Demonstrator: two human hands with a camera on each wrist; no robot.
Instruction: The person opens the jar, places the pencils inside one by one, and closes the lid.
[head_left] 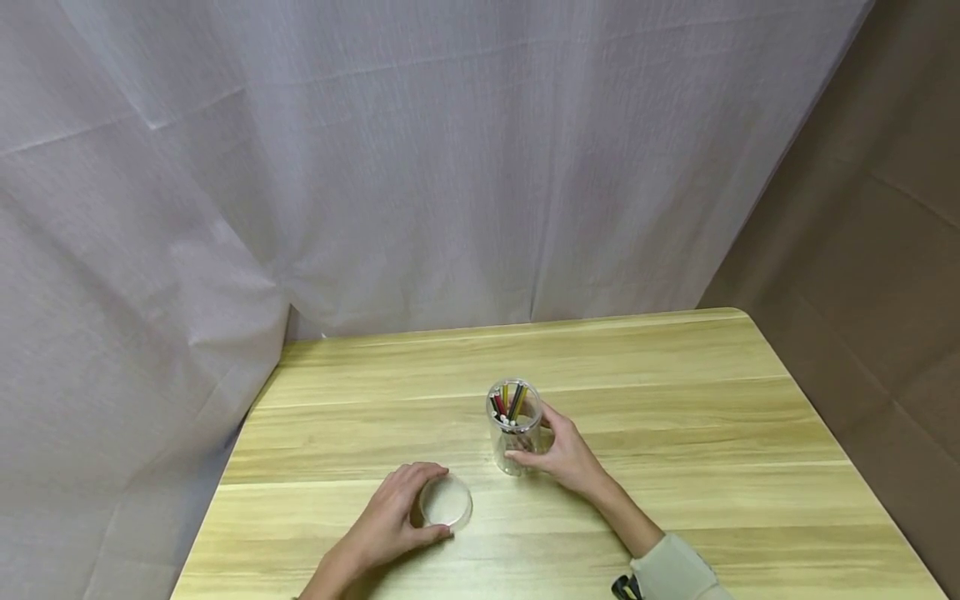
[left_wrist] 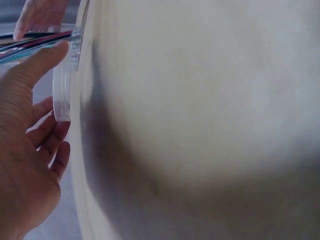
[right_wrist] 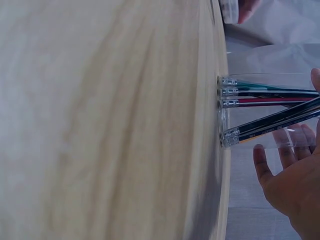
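Note:
A clear plastic cylinder stands upright on the table, holding several pencils in black, red, green and yellow. My right hand grips it from the right, thumb on the near side and fingers round the far side. In the right wrist view the pencils' metal-and-eraser ends point down at its base. To the left and nearer lies a round clear lid, flat on the wood. My left hand holds the lid's rim from the left between thumb and fingers; the left wrist view shows the lid's side wall.
The wood-grain table has a rounded far right corner. A pale grey cloth hangs behind it and on the left, and a brown one on the right. A small black object shows beside the right sleeve.

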